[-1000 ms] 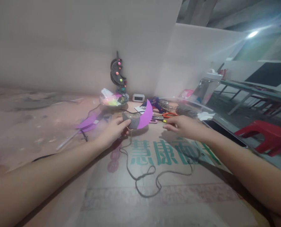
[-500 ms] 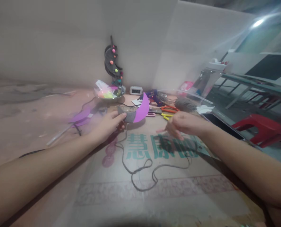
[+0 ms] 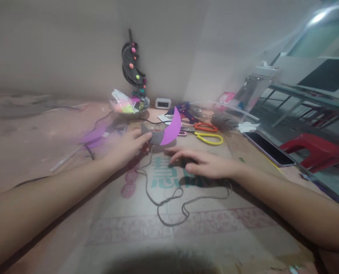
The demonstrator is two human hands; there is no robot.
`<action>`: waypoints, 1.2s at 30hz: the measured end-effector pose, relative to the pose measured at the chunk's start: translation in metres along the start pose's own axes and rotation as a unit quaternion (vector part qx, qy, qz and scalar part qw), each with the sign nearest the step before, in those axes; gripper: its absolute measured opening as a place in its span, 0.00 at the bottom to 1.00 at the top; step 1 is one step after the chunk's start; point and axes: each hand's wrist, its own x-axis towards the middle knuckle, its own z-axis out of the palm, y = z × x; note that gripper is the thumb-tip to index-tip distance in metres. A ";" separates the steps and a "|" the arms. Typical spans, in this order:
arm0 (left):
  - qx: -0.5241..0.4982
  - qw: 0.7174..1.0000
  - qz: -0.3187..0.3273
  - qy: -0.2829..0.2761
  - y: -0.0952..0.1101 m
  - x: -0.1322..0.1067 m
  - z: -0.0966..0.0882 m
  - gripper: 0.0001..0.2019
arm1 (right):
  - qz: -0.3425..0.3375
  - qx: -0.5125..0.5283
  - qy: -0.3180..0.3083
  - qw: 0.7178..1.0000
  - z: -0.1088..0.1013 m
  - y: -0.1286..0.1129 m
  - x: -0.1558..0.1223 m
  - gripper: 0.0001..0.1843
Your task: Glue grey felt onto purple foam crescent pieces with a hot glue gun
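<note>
L arm comes in from approx 8 o'clock (hub = purple crescent, mid-view), forearm long & low, wrist near straight, L hand at 9 o'clock. It's pinching the crescent's near end, the part wrapped in grey yarn: thumb on top, fingers curled beneath, partly hid. Crescent is tilted, bare purple tip up at approx 1 o'clock, hollow side facing 11.

R arm enters from 4 o'clock, forearm angled in twd 10, wrist a bit bent. R hand at approx 4 o'clock, palm down, fingers loosely spread & pointing 9–10, index out longest, its tip just below crescent, apart from it; thumb tucked nearer 6. Nothing seen in its grasp. Can't tell if fingertips touch the printed board or hover; dark shadow underneath.

Loose yarn strand runs from wrapped end down to 6 o'clock, loops on board, then heads to approx 4, near R wrist.

Yellow handle at 3 o'clock, orange handle just behind; phone further out at 3. Glass bowl w/ bright bits at 10, sm. white clock at 12.
</note>
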 end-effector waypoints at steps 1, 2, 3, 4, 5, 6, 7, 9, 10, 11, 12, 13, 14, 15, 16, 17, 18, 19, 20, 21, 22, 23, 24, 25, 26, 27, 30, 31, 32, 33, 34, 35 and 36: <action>-0.003 1.000 0.000 -0.002 0.000 0.000 0.000 0.14 | 0.003 -0.016 -0.037 0.999 0.002 -0.001 0.001 0.25; -0.008 1.000 -0.002 -0.004 0.001 0.000 0.000 0.14 | 0.006 -0.002 -0.085 0.996 0.003 -0.002 0.001 0.26; -0.014 1.000 -0.005 -0.005 0.001 0.000 0.000 0.14 | 0.007 0.038 -0.130 0.991 0.003 -0.002 0.000 0.28; -0.020 1.000 -0.008 -0.006 0.002 0.000 0.001 0.13 | 0.012 0.090 -0.157 0.983 0.002 -0.001 -0.002 0.32; -0.025 1.000 -0.011 -0.006 0.002 -0.001 0.001 0.13 | 0.020 0.141 -0.152 0.978 0.000 0.000 -0.003 0.35; -0.029 0.999 -0.012 -0.007 0.002 -0.001 0.001 0.12 | 0.025 0.176 -0.117 0.977 -0.001 0.002 -0.004 0.36; -0.033 0.999 -0.011 -0.007 0.003 -0.001 0.001 0.12 | 0.027 0.189 -0.066 0.979 -0.001 0.003 -0.005 0.35; -0.035 0.999 -0.007 -0.009 0.004 -0.001 0.002 0.12 | 0.032 0.179 -0.013 0.983 0.001 0.005 -0.006 0.30; -0.034 0.999 -0.005 -0.009 0.004 -0.002 0.002 0.12 | 0.039 0.180 -0.025 0.983 0.003 0.005 -0.006 0.30; -0.031 0.999 -0.004 -0.010 0.005 -0.002 0.002 0.12 | 0.047 0.189 -0.049 0.980 0.005 0.003 -0.006 0.30; -0.029 1.000 -0.002 -0.009 0.005 -0.002 0.002 0.12 | 0.060 0.197 -0.067 0.976 0.007 0.000 -0.006 0.32; -0.027 1.000 0.001 -0.008 0.004 -0.002 0.002 0.12 | 0.073 0.197 -0.065 0.976 0.009 -0.004 -0.005 0.32; -0.025 1.000 0.004 -0.008 0.004 -0.002 0.002 0.12 | 0.082 0.180 -0.037 0.980 0.009 -0.007 -0.005 0.32; -0.021 1.000 0.007 -0.010 0.003 -0.002 0.002 0.13 | 0.088 0.144 0.011 0.986 0.007 -0.010 -0.004 0.32; -0.014 1.000 0.008 -0.014 0.002 -0.002 0.001 0.14 | 0.093 0.094 0.068 0.989 0.005 -0.013 -0.003 0.31; -0.007 1.000 0.008 -0.018 0.002 -0.002 0.001 0.15 | 0.097 0.041 0.128 0.986 0.000 -0.013 -0.002 0.30; -0.001 1.000 0.008 -0.023 0.001 -0.002 0.001 0.16 | 0.105 -0.010 0.186 0.977 -0.005 -0.011 -0.001 0.29; -0.001 1.000 0.009 -0.028 0.000 -0.002 0.001 0.16 | 0.116 -0.054 0.240 0.962 -0.012 -0.006 0.001 0.28; -0.006 0.999 0.012 -0.034 0.000 -0.002 0.001 0.16 | 0.132 -0.089 0.285 0.945 -0.020 0.001 0.002 0.26; -0.013 0.999 0.015 -0.041 0.000 -0.002 0.002 0.16 | 0.147 -0.113 0.323 0.928 -0.028 0.009 0.002 0.25; -0.021 0.998 0.019 -0.050 0.000 -0.001 0.002 0.16 | 0.162 -0.116 0.353 0.914 -0.036 0.019 0.003 0.21; -0.024 0.998 0.020 -0.059 0.001 -0.001 0.002 0.15 | 0.167 -0.110 0.378 0.904 -0.044 0.029 0.003 0.17; -0.024 0.997 0.021 -0.065 0.002 -0.001 0.003 0.15 | 0.162 -0.107 0.400 0.896 -0.052 0.038 0.004 0.15; -0.022 0.997 0.021 -0.070 0.003 -0.001 0.003 0.15 | 0.154 -0.119 0.412 0.890 -0.060 0.047 0.005 0.13; -0.017 0.997 0.022 -0.073 0.003 -0.002 0.003 0.15 | 0.157 -0.138 0.416 0.885 -0.067 0.054 0.006 0.14; -0.013 0.997 0.024 -0.075 0.004 -0.002 0.003 0.15 | 0.169 -0.164 0.417 0.878 -0.074 0.060 0.009 0.16; -0.002 0.997 0.027 -0.078 0.002 -0.001 0.002 0.16 | 0.199 -0.202 0.405 0.869 -0.091 0.071 0.021 0.25; 0.001 0.997 0.028 -0.078 0.000 -0.001 0.002 0.16 | 0.204 -0.202 0.400 0.871 -0.096 0.074 0.026 0.27; 0.004 0.997 0.029 -0.075 -0.002 -0.001 0.002 0.16 | 0.207 -0.200 0.394 0.873 -0.101 0.077 0.032 0.29; 0.004 0.997 0.030 -0.072 -0.003 -0.001 0.002 0.16 | 0.210 -0.200 0.391 0.874 -0.106 0.080 0.039 0.30; 0.002 0.997 0.029 -0.071 -0.004 0.000 0.002 0.16 | 0.213 -0.200 0.388 0.874 -0.110 0.083 0.045 0.30; -0.004 0.997 0.028 -0.073 -0.004 0.000 0.002 0.16 | 0.217 -0.200 0.385 0.875 -0.113 0.087 0.052 0.30; -0.014 0.997 0.025 -0.076 -0.003 -0.001 0.003 0.16 | 0.219 -0.199 0.383 0.875 -0.116 0.090 0.058 0.28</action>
